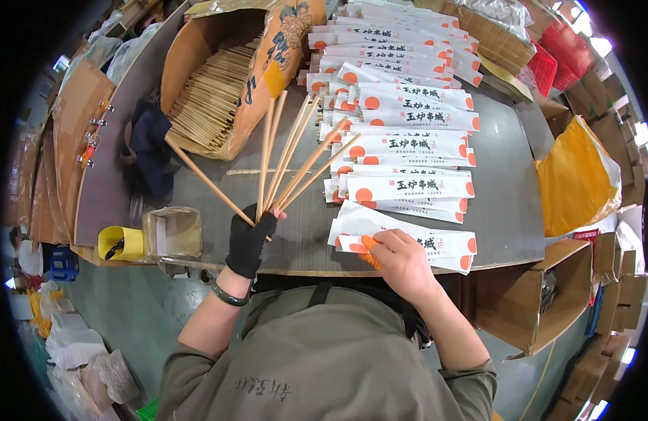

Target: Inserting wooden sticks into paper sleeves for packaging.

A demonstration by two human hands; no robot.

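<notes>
The left hand (248,238), in a dark fingerless glove, has its fingers closed round the lower ends of a fan of wooden chopsticks (285,158). The sticks splay wide above the fingers, so in my judgement one could slip onto the surface (506,203). The right hand (401,261) presses its fingers onto the nearest paper sleeve (408,240). The overlapped row beyond the fingertips could be knocked askew.
</notes>
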